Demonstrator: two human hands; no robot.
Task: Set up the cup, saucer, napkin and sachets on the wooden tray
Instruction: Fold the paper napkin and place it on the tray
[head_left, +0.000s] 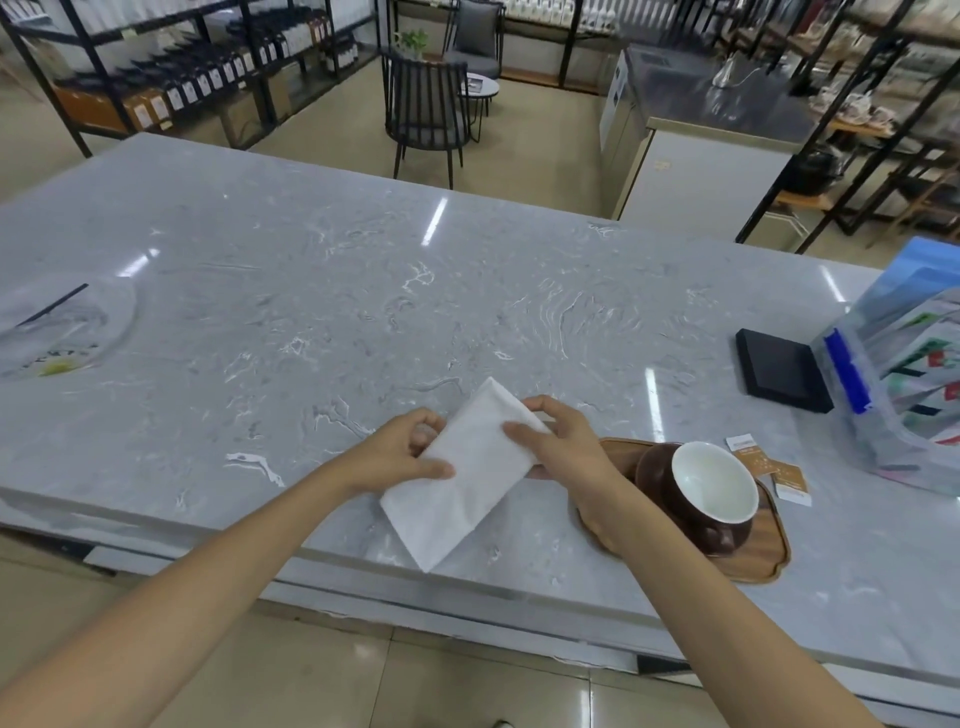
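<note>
A folded white napkin (462, 478) hangs just above the marble counter, held between both hands. My left hand (402, 451) grips its left edge and my right hand (563, 447) grips its right edge, thumb on top. To the right lies a wooden tray (769, 551) bearing a brown saucer (649, 465) with a brown cup (714, 486), white inside, standing on it. My right wrist hides the tray's left part. Two orange and white sachets (769, 467) lie on the counter just right of the tray.
A black flat box (779, 370) sits at the right, beside a clear bin of packets (904, 395). A round clear lid or plate (57, 332) lies at the far left. The counter's front edge (311, 564) runs close below the napkin.
</note>
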